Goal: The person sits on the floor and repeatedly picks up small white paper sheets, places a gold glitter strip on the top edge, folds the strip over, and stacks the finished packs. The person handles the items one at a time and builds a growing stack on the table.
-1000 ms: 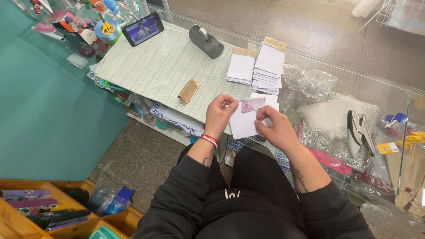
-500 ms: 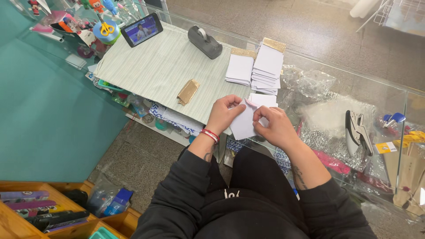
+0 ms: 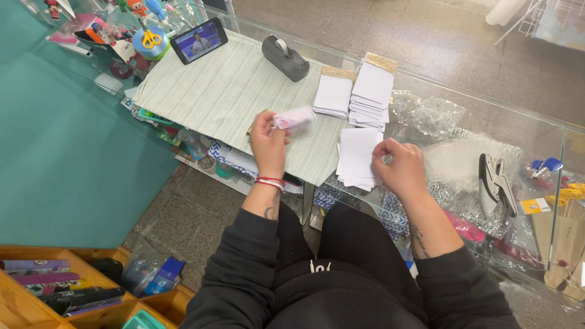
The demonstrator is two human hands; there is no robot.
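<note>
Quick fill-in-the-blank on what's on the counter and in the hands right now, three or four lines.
1. The left hand holds a small ____ packet above the striped mat.
2. The right hand touches a stack of ____ cards.
3. The tape dispenser stands on the ____.
4. The phone is propped beside a cup holding yellow ____.

Missing words: pink; white; mat; scissors

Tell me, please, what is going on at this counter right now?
A seated person works at a glass counter. The left hand holds a small white-and-pink packet above the striped mat. The right hand rests on a loose pile of white cards. Two more card stacks and a tape dispenser sit behind.
</note>
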